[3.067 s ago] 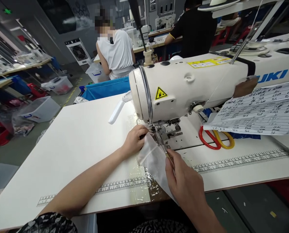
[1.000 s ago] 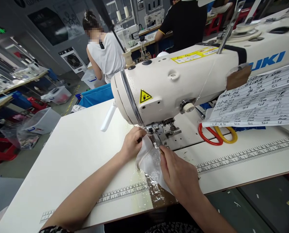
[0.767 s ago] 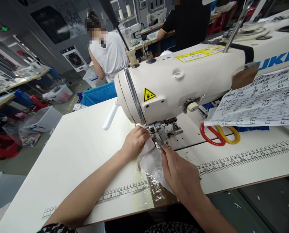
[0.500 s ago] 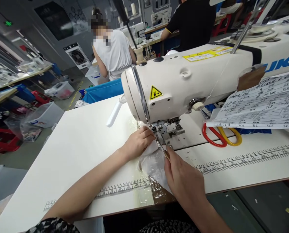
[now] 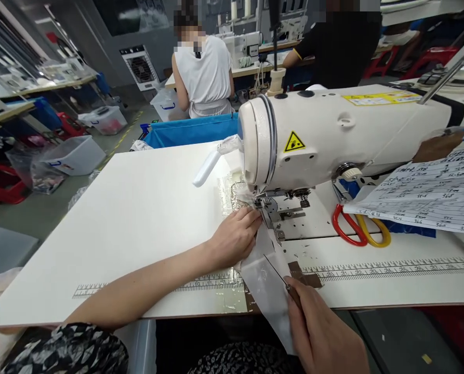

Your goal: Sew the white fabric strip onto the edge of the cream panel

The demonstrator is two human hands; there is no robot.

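Note:
A sheer white strip of fabric (image 5: 263,280) runs from under the presser foot of the white sewing machine (image 5: 325,140) down over the table's front edge. My left hand (image 5: 235,236) is closed on this fabric beside the presser foot, its fingertips close to the needle area; the needle itself is hard to make out. Lower right, my right hand (image 5: 319,322) grips an awl (image 5: 277,272) with a thin metal point and a brown handle. The awl's point lies over the fabric, pointing up and left toward the machine.
Red-and-yellow-handled scissors (image 5: 350,231) lie right of the machine, partly under a handwritten paper sheet (image 5: 430,195). A printed ruler (image 5: 391,271) runs along the table's front. A blue cloth bin (image 5: 193,130) stands behind the table. Two people sit farther back.
My right hand with the awl has drawn back from the presser foot, toward me. More of the white fabric shows. My left hand stays beside the foot. The camera view has shifted.

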